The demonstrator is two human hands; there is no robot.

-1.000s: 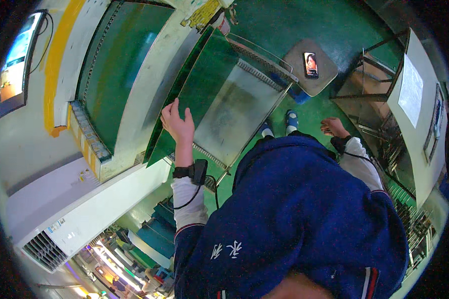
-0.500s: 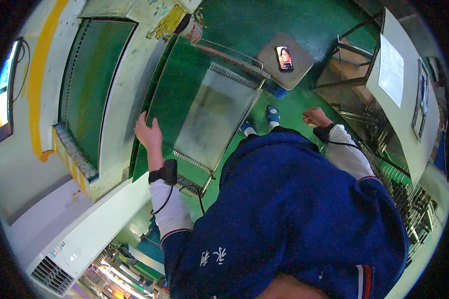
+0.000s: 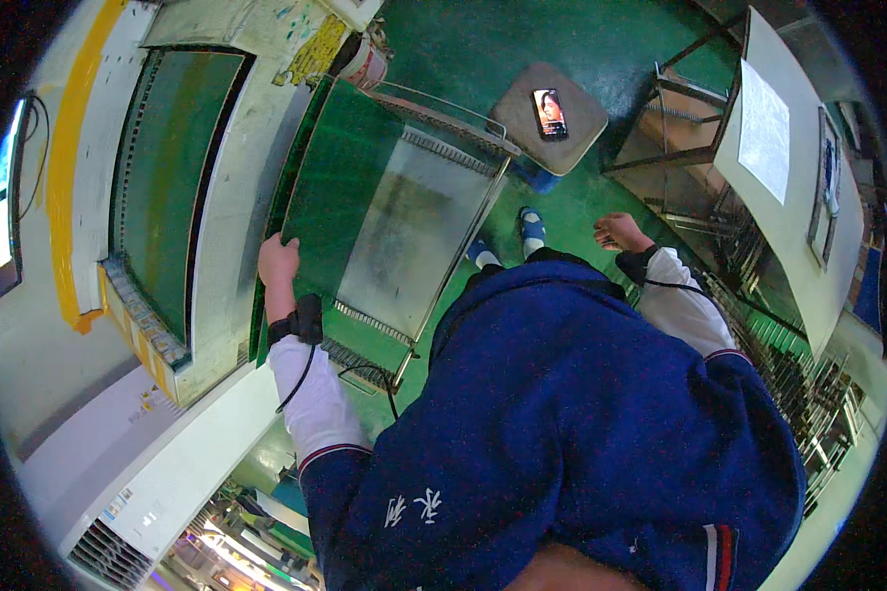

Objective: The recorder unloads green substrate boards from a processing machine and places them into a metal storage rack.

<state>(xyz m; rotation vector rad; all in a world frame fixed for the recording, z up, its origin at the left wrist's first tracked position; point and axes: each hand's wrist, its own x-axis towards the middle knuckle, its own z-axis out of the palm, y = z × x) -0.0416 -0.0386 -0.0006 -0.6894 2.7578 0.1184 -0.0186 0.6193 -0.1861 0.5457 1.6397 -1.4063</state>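
Left hand at the edge of a green sheet, right hand hanging free

The left hand (image 3: 279,260) is resting just past nine o'clock, at the left edge of a large green sheet (image 3: 330,197). Its fingers are curling at that edge, but the fingertips are hidden, so I cannot tell whether they are clamping it or only touching it. An edge probably suits a hand here because the sheet is broad and flat, offering little else to grasp.

The green sheet is standing toward eleven o'clock, along the left side of a metal rack (image 3: 503,147). Toothed strips (image 3: 453,153) are running along two ends of the rack, likely for keeping sheets spaced and upright. A grey plate (image 3: 404,236) is showing between those strips.

The right hand (image 3: 621,232) is hanging between two and three o'clock, well apart from the rack, its fingers bending loosely around nothing visible. Both wrists are wearing black bands (image 3: 308,317) with cables, which are leaving the palms bare.

At one o'clock, a phone (image 3: 550,114) is lying screen up on a stool (image 3: 586,123), presumably so that it can be seen from above. A bucket (image 3: 369,65) is sitting past eleven o'clock, beyond the rack's far corner. Toward half past two, a pale sheet (image 3: 765,128) is lying flat on a white board (image 3: 793,231), which is giving it even support.
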